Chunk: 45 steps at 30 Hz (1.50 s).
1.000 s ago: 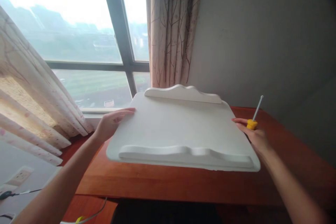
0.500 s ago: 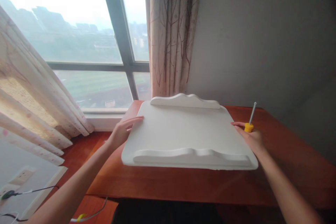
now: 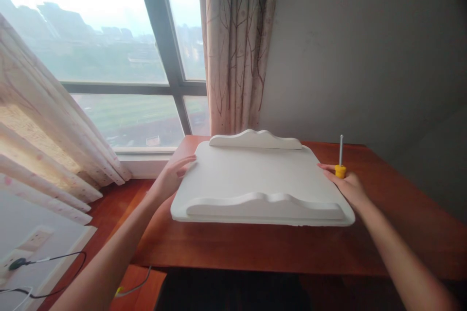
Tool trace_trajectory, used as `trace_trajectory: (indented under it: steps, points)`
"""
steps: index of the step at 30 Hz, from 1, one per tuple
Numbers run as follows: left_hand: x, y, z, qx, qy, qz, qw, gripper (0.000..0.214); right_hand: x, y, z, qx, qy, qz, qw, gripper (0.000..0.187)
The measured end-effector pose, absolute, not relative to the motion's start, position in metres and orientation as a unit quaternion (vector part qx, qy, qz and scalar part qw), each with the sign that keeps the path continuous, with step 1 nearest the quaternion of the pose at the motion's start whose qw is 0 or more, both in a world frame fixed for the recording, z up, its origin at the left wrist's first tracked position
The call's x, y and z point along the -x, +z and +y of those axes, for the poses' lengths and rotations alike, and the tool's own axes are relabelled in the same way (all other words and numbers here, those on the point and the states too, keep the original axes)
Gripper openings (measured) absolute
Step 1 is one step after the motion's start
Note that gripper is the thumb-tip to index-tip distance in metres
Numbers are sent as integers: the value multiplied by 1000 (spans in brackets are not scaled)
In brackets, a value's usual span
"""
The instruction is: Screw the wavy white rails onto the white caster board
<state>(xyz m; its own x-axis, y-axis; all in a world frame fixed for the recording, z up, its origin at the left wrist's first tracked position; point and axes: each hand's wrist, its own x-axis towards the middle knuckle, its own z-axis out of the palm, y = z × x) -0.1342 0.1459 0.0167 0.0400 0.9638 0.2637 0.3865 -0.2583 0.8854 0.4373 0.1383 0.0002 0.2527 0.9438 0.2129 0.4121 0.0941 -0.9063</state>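
A white board [image 3: 255,180] with a wavy raised rail along its near and far edges lies flat on the reddish wooden table [image 3: 277,248]. My left hand [image 3: 173,175] rests at the board's left edge, fingers laid over the rim. My right hand [image 3: 345,187] is at the board's right edge and holds a screwdriver [image 3: 340,163] with a yellow handle, its metal shaft pointing up.
A window [image 3: 109,58] with a dark frame is behind the table on the left, with patterned curtains [image 3: 237,43] either side. A grey wall [image 3: 365,48] stands behind the table. A wall socket and cables [image 3: 25,262] are at the lower left.
The board has shifted right and away from me, from overhanging the table's left side to lying fully on it. Both hands moved with it. The screwdriver shaft went from tilted to upright.
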Motion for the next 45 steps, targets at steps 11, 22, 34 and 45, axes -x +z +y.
trace_trajectory:
  steps: [11,22,34,45]
  points:
    - [125,55,86,-545,472,577,384,77,-431,43,114,677,194,-657,269,62]
    - [104,48,51,-509,490,609,361,78,-339,76,116,597,280,-723,206,55]
    - [97,41,40,-539,450,604,377,80,-298,77,139,576,183,-775,185,41]
    - [99,39,32,-537,454,592,394,79,-365,68,122,617,230,-688,304,40]
